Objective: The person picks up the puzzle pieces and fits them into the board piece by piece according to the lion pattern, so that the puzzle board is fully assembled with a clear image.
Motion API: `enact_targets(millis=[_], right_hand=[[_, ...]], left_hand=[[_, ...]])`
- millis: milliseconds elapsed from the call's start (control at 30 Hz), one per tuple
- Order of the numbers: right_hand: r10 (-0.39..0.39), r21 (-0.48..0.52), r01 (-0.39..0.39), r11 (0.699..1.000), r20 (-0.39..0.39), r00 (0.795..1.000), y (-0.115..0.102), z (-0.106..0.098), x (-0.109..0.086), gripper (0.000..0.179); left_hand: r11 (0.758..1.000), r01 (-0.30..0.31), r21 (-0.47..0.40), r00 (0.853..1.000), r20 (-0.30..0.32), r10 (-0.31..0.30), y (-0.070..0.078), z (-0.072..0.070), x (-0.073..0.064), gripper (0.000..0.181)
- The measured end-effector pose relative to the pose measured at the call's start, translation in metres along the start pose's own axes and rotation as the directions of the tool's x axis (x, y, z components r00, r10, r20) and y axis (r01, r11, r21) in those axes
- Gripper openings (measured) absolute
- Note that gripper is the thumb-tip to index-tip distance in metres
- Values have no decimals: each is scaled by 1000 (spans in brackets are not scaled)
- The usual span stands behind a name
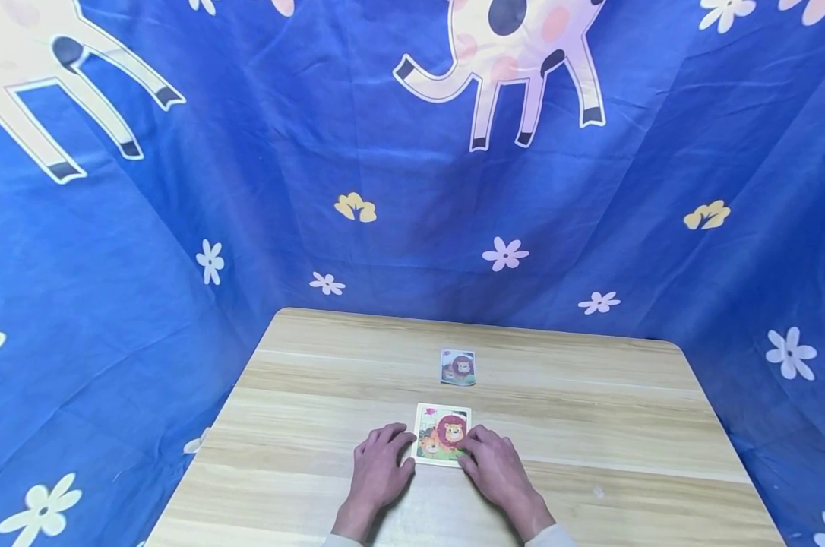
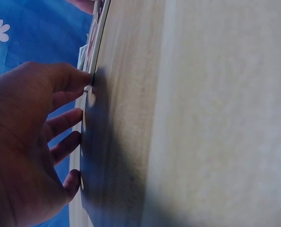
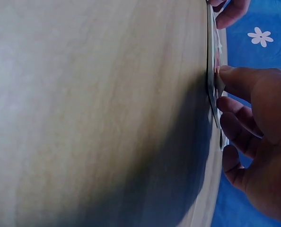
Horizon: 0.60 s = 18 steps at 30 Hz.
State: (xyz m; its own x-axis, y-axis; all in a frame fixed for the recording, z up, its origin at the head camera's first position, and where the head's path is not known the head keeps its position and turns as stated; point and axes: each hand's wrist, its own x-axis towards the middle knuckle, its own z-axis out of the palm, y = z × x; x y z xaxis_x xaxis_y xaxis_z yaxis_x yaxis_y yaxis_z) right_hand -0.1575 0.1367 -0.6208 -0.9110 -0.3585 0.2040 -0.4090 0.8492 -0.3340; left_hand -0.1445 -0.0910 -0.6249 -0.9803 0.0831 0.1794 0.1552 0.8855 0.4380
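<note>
A small square lion picture puzzle [image 1: 442,434] with a pale rim lies on the wooden table between both hands. At its left edge, the left hand [image 1: 384,465] rests with thumb and index fingertips against the rim. The other left fingers touch the tabletop in the left wrist view. Over the puzzle's lower right side, the right hand [image 1: 496,465] has its thumb and index finger at the picture. In the right wrist view, a small flat puzzle piece [image 3: 220,84] stands tilted at the right thumb tip, pinched there; its face is hidden.
A smaller card [image 1: 458,368] with a matching lion picture lies behind the puzzle. The wooden table [image 1: 590,410] has rounded far corners. A blue cloth [image 1: 412,167] printed with animals and flowers hangs around its back and sides.
</note>
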Motion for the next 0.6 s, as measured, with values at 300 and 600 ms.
enact_targets(millis=[300, 600], right_hand=[[8, -8, -8, 1000, -58, 998, -2, 6, -1, 17], [81, 11, -80, 997, -77, 994, -5, 9, 0, 18]], left_hand=[[1000, 8, -6, 1000, 2, -8, 1, -2, -1, 35], [1000, 6, -21, 1000, 4, -6, 1, 1, -2, 34]])
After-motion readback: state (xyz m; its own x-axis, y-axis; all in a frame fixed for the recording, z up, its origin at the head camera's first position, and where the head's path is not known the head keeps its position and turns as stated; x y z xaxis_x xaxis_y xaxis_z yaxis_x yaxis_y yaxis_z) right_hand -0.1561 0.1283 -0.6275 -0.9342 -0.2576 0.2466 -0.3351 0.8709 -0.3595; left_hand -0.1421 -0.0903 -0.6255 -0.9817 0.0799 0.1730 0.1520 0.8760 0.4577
